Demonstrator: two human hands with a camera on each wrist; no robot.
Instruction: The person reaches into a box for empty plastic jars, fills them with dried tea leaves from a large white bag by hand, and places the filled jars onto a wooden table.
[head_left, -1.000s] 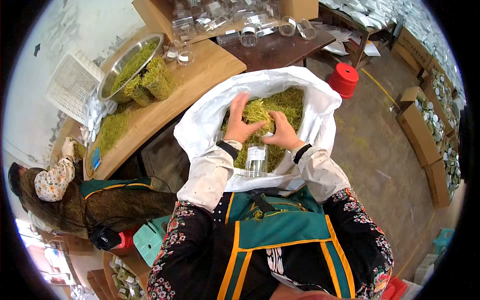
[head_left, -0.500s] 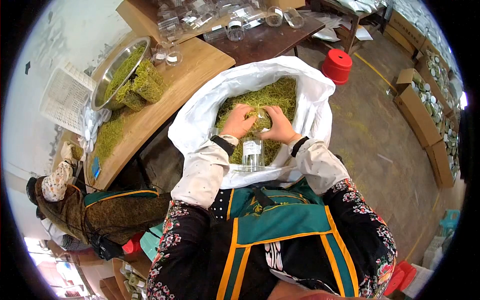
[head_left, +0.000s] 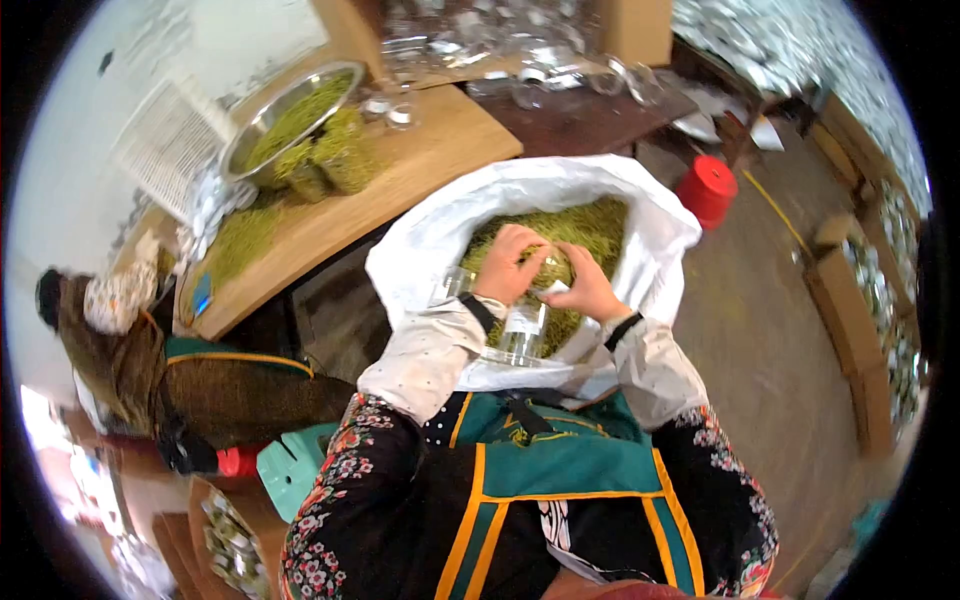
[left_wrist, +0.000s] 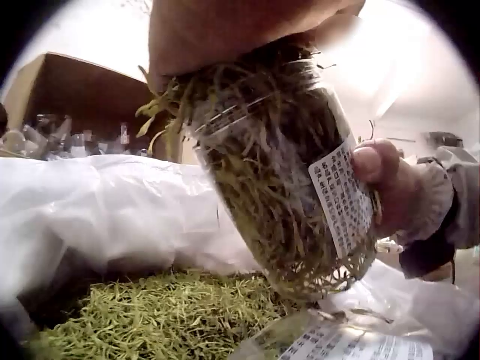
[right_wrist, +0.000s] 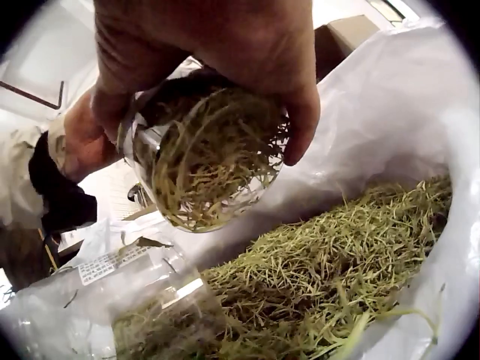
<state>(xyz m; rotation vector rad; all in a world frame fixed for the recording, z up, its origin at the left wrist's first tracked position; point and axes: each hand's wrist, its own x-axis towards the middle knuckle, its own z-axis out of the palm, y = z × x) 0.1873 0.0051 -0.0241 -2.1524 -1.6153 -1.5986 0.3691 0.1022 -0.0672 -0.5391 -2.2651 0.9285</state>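
Both hands are on a clear jar [left_wrist: 270, 172] packed with dried yellow-green herb strands, tilted over a white sack [head_left: 410, 220]. My left hand [head_left: 510, 262] curls over the jar's mouth, where loose strands stick out beside its fingers. The right hand [head_left: 590, 285] grips the jar's side, its thumb near the white printed label [left_wrist: 341, 199]. Beneath lies more loose dried herb [right_wrist: 322, 262], filling the sack. A second clear labelled jar [head_left: 523, 330] lies at the sack's near side, and another clear jar [head_left: 455, 285] is left of it, partly behind my left wrist.
On the wooden table [head_left: 440, 130] at the left stand a steel basin [head_left: 255, 125] of herb and filled jars [head_left: 345, 155]. A carton [head_left: 640, 30] of clear jars is behind. A red stool [head_left: 707, 190] stands at right; another person [head_left: 120, 360] works at left.
My left hand has come down from raised, spread fingers onto the jar's mouth, and the tuft of herb there sits lower. The right hand keeps its grip. The head view has shifted.
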